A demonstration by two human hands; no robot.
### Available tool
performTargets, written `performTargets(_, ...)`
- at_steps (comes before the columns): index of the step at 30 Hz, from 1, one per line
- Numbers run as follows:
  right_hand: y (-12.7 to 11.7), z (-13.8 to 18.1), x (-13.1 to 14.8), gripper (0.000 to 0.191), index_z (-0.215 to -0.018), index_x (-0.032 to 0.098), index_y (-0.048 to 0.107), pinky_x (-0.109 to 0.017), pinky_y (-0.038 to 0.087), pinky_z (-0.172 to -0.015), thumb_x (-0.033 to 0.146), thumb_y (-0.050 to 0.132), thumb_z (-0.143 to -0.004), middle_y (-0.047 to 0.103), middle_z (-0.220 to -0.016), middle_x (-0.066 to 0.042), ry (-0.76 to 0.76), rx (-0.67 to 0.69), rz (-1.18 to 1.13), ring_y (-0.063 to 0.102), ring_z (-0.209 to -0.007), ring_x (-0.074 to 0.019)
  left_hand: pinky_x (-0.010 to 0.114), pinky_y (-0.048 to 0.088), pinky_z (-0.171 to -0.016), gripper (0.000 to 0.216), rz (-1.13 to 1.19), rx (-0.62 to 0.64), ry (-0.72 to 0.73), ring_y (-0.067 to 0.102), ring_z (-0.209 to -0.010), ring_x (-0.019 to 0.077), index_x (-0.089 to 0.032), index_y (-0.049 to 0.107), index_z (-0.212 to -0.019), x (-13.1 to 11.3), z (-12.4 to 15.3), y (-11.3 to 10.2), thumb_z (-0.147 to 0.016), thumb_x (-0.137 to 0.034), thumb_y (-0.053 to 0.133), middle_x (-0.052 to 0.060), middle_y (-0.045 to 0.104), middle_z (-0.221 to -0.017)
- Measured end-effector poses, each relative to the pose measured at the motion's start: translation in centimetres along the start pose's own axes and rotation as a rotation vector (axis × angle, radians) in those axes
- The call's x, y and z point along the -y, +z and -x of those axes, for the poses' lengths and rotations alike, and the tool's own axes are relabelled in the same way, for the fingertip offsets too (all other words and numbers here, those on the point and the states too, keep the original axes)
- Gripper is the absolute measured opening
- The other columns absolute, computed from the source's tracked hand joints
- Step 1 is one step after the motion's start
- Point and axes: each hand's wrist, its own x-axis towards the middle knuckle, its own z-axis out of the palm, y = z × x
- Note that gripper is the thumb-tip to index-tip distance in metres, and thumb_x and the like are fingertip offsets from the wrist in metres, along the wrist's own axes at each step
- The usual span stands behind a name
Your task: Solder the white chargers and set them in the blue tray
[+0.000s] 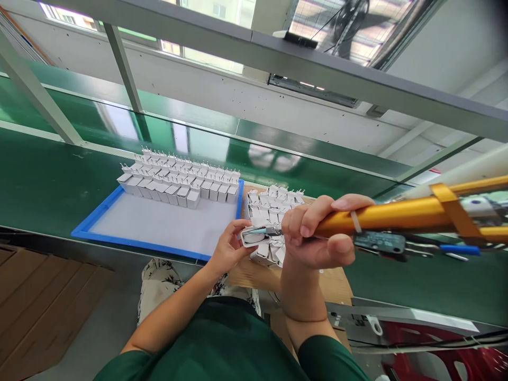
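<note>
Head view, seated at the line. My left hand (229,247) is closed around a single white adapter (254,237), fingers curled beneath it and thumb at its near edge, so that the piece sits raised in front of my chest, just above the near edge of the belt. The adapter is a small rounded white plastic block; the face turned up shows a greyish oval recess, and finer detail is too small to make out. My right hand (317,235) is wrapped fully around the yellow tool (400,214), a long gold-coloured barrel running off to the right, with a white cable tie (355,221) around it and a black switch block (379,243) slung beneath. Its slim metal tip (265,230) meets the top of the held adapter. Behind my hands, a loose cluster of adapters (273,203) stands prongs-up on a brown cardboard box (337,283). To the left lies a blue-rimmed tray (99,217) with a pale grey floor, its far end filled with neat rows of adapters (178,180), prongs up. Both rest on a glossy green conveyor belt (39,180) that reflects the windows. Grey metal frame bars (278,53) cross overhead, with daylight windows beyond; flattened cardboard (35,301) lies at lower left.
</note>
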Motion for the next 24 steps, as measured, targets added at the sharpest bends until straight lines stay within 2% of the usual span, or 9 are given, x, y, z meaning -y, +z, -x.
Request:
performTargets(7, -0.1, -0.1, -0.1, 0.021, -0.100, 0.029, 0.056, -0.015, 0.030, -0.022, 0.043, 0.063, -0.085, 0.046, -0.055, 0.014, -0.009, 0.014, 0.012, 0.026, -0.024, -0.0027, 0.033, 0.053, -0.086, 0.053, -0.035, -0.019, -0.029, 0.062, -0.101, 0.0214, -0.023, 0.060, -0.109, 0.0, 0.2, -0.2, -0.069, -0.045, 0.087, 0.007, 0.064, -0.110)
performTargets(13, -0.3, 0.1, 0.1, 0.030, -0.100, 0.028, 0.057, -0.016, 0.031, -0.022, 0.051, 0.066, -0.083, 0.047, -0.056, 0.013, 0.003, 0.003, 0.030, 0.029, -0.026, -0.0031, 0.031, 0.053, -0.086, 0.048, -0.050, 0.017, -0.031, 0.062, -0.107, 0.0223, -0.024, 0.061, -0.113, 0.3, 0.5, -0.6, -0.075, -0.038, 0.085, 0.007, 0.064, -0.114)
performTargets(16, -0.4, 0.1, 0.1, 0.031, -0.102, 0.027, 0.058, -0.016, 0.031, -0.022, 0.051, 0.066, -0.084, 0.047, -0.057, 0.012, -0.007, 0.020, 0.001, 0.030, -0.027, -0.0029, 0.034, 0.052, -0.092, 0.043, -0.160, 0.033, -0.064, 0.061, -0.113, 0.0236, -0.025, 0.061, -0.117, 0.0, 0.7, -1.1, -0.079, -0.036, 0.081, 0.007, 0.064, -0.122)
performTargets(20, -0.5, 0.2, 0.4, 0.034, -0.102, 0.027, 0.059, -0.015, 0.031, -0.022, 0.054, 0.066, -0.083, 0.046, -0.057, 0.012, -0.026, 0.040, -0.018, 0.030, -0.027, -0.0025, 0.039, 0.046, -0.102, 0.040, -0.461, -0.034, -0.067, 0.061, -0.114, 0.0242, -0.024, 0.061, -0.118, -0.9, 1.1, -3.3, -0.082, -0.034, 0.076, 0.007, 0.067, -0.122)
performTargets(24, -1.1, 0.4, 0.8, 0.033, -0.098, 0.028, 0.060, -0.016, 0.033, -0.023, 0.054, 0.068, -0.081, 0.047, -0.056, 0.011, 0.025, 0.012, 0.024, 0.031, -0.026, -0.0031, 0.041, 0.048, -0.099, 0.036, -0.754, -0.105, -0.145, 0.062, -0.112, 0.0260, -0.023, 0.061, -0.114, -1.9, 1.7, -6.9, -0.080, -0.032, 0.072, 0.007, 0.070, -0.118)
